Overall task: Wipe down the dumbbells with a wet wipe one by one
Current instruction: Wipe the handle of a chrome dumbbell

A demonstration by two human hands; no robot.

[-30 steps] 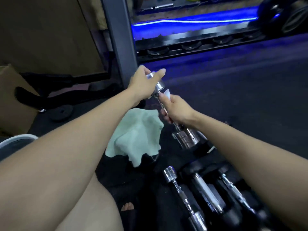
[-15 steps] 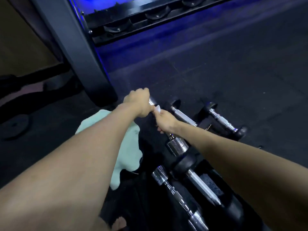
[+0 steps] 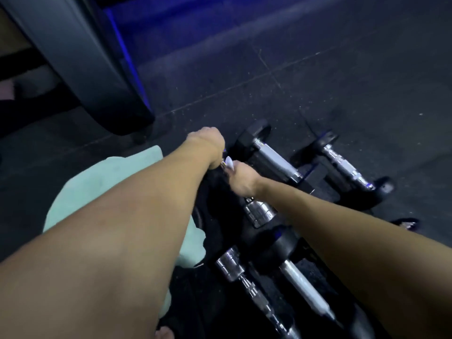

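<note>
On the dark rubber floor point(image 3: 318, 69), just past the centre of your view, your left hand point(image 3: 206, 145) is closed in a fist around the far end of a chrome dumbbell point(image 3: 259, 212), hiding that head completely. Your right hand point(image 3: 241, 177) is wrapped around its handle just at 4 o'clock of the left, with a sliver of white wet wipe point(image 3: 229, 162) showing above the thumb; the two hands nearly touch. The dumbbell's near chrome head shows at 5 o'clock of your right wrist. Black-headed dumbbells point(image 3: 276, 160) lie at 2 o'clock from your hands, one behind the other, and a second chrome dumbbell point(image 3: 247, 285) lies at 6 o'clock beside another black-headed one. A pale green cloth point(image 3: 97, 187) lies at 8 o'clock, partly under your left forearm. A grey machine post point(image 3: 73, 57) stands at 10 o'clock.
</note>
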